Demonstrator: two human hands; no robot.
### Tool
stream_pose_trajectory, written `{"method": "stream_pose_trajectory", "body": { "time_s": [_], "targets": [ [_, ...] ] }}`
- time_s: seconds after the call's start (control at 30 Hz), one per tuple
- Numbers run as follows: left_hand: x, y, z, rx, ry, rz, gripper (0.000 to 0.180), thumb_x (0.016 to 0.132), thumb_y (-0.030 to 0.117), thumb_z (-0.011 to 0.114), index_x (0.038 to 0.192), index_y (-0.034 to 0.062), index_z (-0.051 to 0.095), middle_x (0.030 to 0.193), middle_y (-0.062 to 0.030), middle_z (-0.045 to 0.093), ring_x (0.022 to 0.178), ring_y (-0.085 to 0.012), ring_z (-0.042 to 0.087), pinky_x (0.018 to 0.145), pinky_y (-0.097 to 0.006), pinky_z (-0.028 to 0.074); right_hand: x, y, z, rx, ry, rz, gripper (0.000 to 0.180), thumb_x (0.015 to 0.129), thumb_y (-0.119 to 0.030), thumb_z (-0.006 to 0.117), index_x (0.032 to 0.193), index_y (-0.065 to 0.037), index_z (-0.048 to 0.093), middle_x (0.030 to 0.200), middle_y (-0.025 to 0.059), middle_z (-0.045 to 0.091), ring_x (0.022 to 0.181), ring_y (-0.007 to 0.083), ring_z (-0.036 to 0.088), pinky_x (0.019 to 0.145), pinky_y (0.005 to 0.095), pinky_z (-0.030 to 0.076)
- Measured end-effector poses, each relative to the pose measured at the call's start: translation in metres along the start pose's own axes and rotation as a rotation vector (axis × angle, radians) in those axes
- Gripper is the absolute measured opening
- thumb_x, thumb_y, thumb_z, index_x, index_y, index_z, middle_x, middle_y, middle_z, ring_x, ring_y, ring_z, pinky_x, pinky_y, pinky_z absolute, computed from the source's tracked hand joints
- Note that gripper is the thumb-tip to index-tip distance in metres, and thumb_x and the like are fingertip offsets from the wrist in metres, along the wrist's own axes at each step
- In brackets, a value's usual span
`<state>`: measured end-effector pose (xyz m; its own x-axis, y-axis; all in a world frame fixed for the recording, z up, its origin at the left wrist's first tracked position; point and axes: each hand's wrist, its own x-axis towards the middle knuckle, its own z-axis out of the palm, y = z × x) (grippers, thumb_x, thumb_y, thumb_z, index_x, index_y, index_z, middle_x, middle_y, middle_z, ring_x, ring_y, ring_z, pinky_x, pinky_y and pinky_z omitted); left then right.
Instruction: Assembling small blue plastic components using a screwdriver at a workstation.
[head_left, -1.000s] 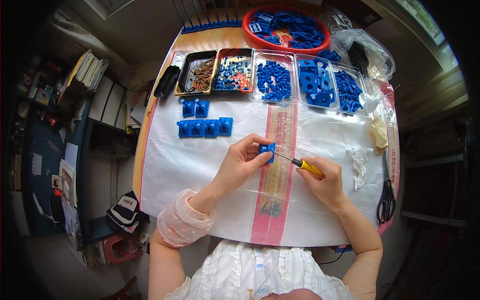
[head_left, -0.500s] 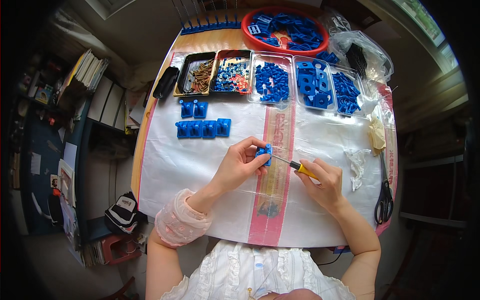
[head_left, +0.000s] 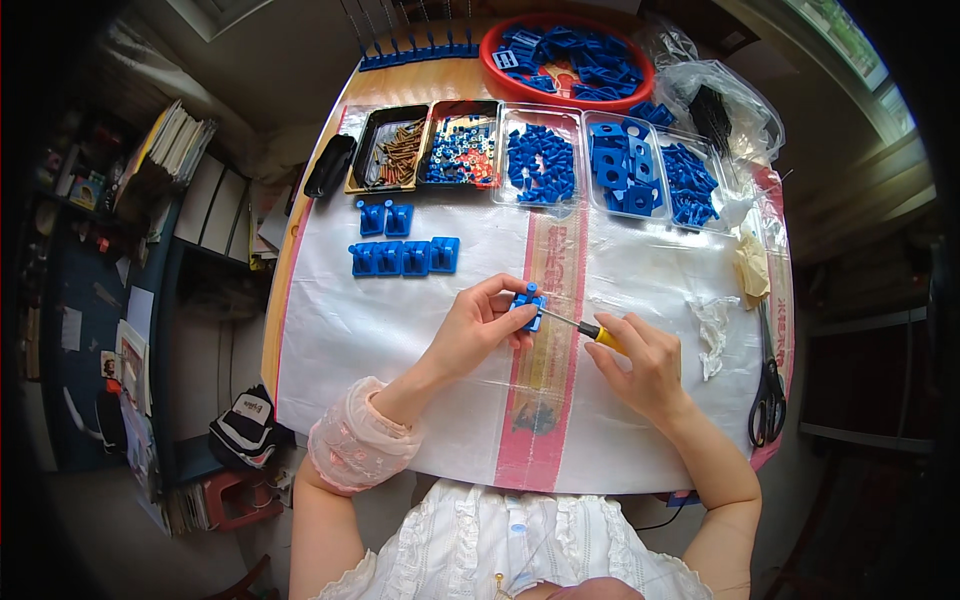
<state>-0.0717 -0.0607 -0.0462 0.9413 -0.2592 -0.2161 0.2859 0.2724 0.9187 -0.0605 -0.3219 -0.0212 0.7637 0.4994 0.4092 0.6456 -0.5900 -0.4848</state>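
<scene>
Bright window [head_left: 848, 42] at upper right, dark blue shelving [head_left: 70, 270] at left, greyish floor [head_left: 255, 540] below.

Red characters [head_left: 785, 318] mark the sheet [head_left: 400, 330]; dark lettering [head_left: 253, 408], the bag [head_left: 242, 432].

Daylight, mainly from window [head_left: 845, 45] top R, its pane v. bright. Sheet [head_left: 400, 400] well lit, w/ soft glare & sheen on its creases; bright reflections on clear bag [head_left: 755, 110] too. Shelf [head_left: 75, 250] at L dim, far R v. dark, detail lost. Corners black, fisheye vignette; table [head_left: 425, 86] edges bow. Screwdriver [head_left: 588, 329] fairly sharp; fine detail on blue part [head_left: 531, 290] a bit soft.
</scene>
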Motion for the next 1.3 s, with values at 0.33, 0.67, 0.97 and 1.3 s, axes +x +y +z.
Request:
{"method": "stream_pose_trajectory", "body": {
  "time_s": [0.33, 0.67, 0.97, 1.3],
  "targets": [
    [0.001, -0.003, -0.008, -0.098, -0.052, -0.017, 0.033, 0.107, 0.012, 0.056, 0.136, -0.0029, 0.058, 0.107, -0.0159, 0.072, 0.084, -0.0145, 0.070, 0.078, -0.027, 0.060, -0.002, 0.009, 0.006, -0.050, 0.030, 0.000, 0.024, 0.082, -0.020, 0.083, 0.096, -0.007, 0.069, 0.075, 0.0050, 0.062, 0.060, 0.0244, 0.062, 0.054, 0.0379, 0.046],
    [0.002, -0.007, -0.003, -0.104, -0.041, 0.013, 0.032, 0.107, 0.012, 0.056, 0.135, -0.0021, 0.058, 0.113, -0.0142, 0.071, 0.094, -0.0183, 0.072, 0.084, -0.031, 0.060, -0.003, 0.012, 0.008, -0.054, 0.081, 0.003, 0.027, 0.077, -0.012, 0.085, 0.099, -0.009, 0.070, 0.077, 0.0041, 0.063, 0.062, 0.0230, 0.062, 0.055, 0.0362, 0.046],
    [0.002, -0.005, -0.005, -0.055, -0.033, 0.014, 0.031, 0.107, 0.013, 0.057, 0.135, 0.0004, 0.059, 0.119, -0.0128, 0.071, 0.102, -0.0185, 0.072, 0.089, -0.030, 0.060, 0.004, 0.005, 0.004, -0.128, 0.074, -0.043, 0.028, 0.079, -0.012, 0.083, 0.103, -0.005, 0.070, 0.078, 0.0051, 0.062, 0.069, 0.0226, 0.061, 0.058, 0.0367, 0.047],
    [0.000, 0.002, -0.001, -0.002, -0.012, -0.006, 0.032, 0.105, 0.012, 0.060, 0.135, 0.0028, 0.059, 0.118, -0.0112, 0.073, 0.103, -0.0176, 0.073, 0.085, -0.027, 0.062, 0.003, 0.009, 0.005, -0.087, 0.150, -0.062, 0.028, 0.077, -0.012, 0.085, 0.100, -0.005, 0.072, 0.077, 0.0037, 0.064, 0.066, 0.0211, 0.060, 0.056, 0.0357, 0.046]
  ]
}}
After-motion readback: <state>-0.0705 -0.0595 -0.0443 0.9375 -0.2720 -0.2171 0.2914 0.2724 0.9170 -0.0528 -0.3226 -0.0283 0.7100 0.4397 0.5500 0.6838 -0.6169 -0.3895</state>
